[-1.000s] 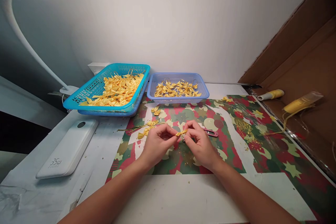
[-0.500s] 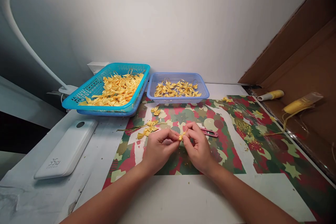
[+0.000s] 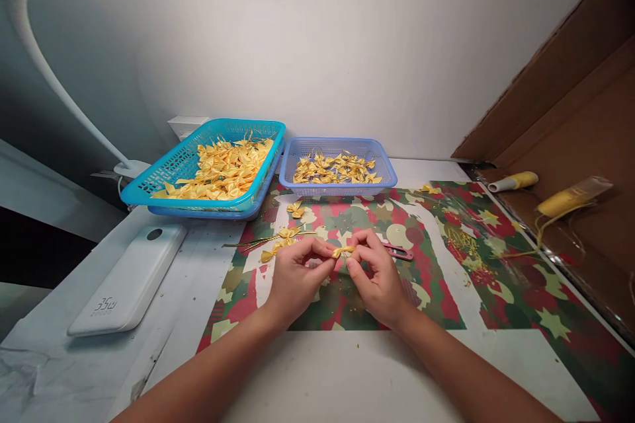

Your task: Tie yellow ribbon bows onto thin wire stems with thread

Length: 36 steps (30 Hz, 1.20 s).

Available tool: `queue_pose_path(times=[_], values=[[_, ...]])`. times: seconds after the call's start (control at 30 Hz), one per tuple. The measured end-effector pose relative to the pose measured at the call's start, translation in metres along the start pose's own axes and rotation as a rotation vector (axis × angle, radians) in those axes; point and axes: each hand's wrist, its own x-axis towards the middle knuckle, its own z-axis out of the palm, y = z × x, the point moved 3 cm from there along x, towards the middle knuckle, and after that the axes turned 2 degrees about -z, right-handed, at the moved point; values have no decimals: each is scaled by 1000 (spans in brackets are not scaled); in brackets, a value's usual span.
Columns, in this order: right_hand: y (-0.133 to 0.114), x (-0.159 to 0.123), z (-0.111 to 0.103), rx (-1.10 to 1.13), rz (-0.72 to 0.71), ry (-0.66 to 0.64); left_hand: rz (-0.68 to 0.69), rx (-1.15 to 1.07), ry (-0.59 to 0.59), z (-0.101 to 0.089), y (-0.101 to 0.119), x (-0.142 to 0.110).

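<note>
A small yellow ribbon bow (image 3: 342, 252) is pinched between both hands just above the patterned red-green mat (image 3: 446, 264). My left hand (image 3: 297, 274) grips its left end with fingers closed. My right hand (image 3: 380, 274) pinches the right end with thumb and forefinger. A turquoise basket (image 3: 163, 175) heaped with yellow bows stands at the back left. A lilac basket (image 3: 381, 168) with fewer bows stands to its right.
Loose bows with gold wires (image 3: 278, 243) lie left of my hands. Small pink snips (image 3: 399, 252) rest on the mat right of them. A white power bank (image 3: 126, 281) lies at the left. Yellow thread spools (image 3: 565, 197) sit on the brown cardboard at the right.
Both hands stay together on the bow, with small finger shifts; the bow turned from tilted to nearly level between the fingertips.
</note>
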Motion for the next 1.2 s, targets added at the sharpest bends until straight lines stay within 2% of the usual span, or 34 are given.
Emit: queue_pose_path(times=[0.37,0.6,0.73,0.83,0.93,1.1,1.2], values=[[0,0,0,-7,7,-4,49,31,-14,0,0,-1],[-1,0,2,-17,1,1,277,264,39,-2,6,-4],[1,-2,4,5,0,7,434,334,6,1,14,-7],[1,-2,3,16,0,4,490,335,-22,1,17,-8],[0,-1,-1,12,-7,-1,388,264,3,-2,13,-5],[6,3,-12,130,3,-28,12,-21,-1,-5,1,2],[15,4,-14,167,92,-43,-64,-93,-40,-4,0,4]])
